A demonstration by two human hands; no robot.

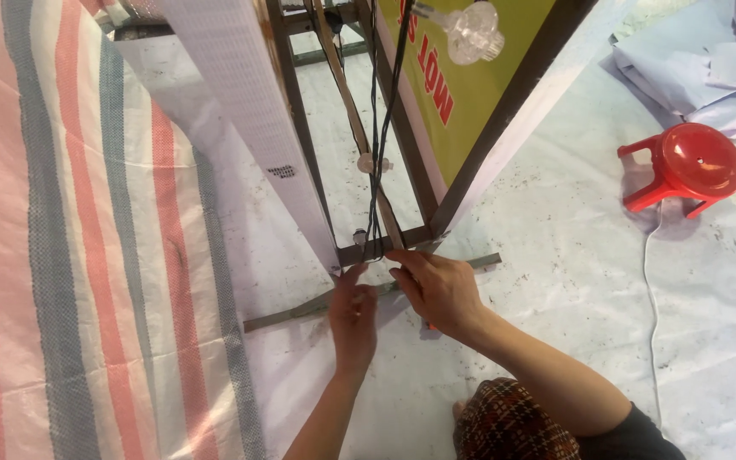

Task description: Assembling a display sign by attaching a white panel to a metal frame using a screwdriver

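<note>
Seen from above, looking down a dark metal frame [423, 234] standing on a pale floor sheet [572, 281]. Left hand [353, 315] raised to the frame's bottom crossbar, fingers pinched shut around the low end of the black cable [376, 170] hanging down inside the frame. Right hand [438, 288] just right of it, fingers curled down over the same bottom bar and the thin flat strip [300, 311] lying across the floor beneath the frame; grip there closed, though whether on bar, strip or cable cannot be told. Cable running up the middle of the frame alongside a slanted wooden slat [353, 119], with small clear bulbs [375, 163] fixed along it and a larger clear bulb [474, 32] at the frame's top. Yellow-green sign panel [479, 94] with red lettering filling the frame's right side, tall and rectangular. White mesh-textured panel [240, 111] leaning on the frame's left side, a small dark printed label near its lower part. Striped tarpaulin [70, 255] in red, grey and white left of the frame. Red plastic stool [692, 166] well right of the frame, a thin white cord [653, 298] trailing below it. Pale cloth [709, 60] heaped beyond the stool.
</note>
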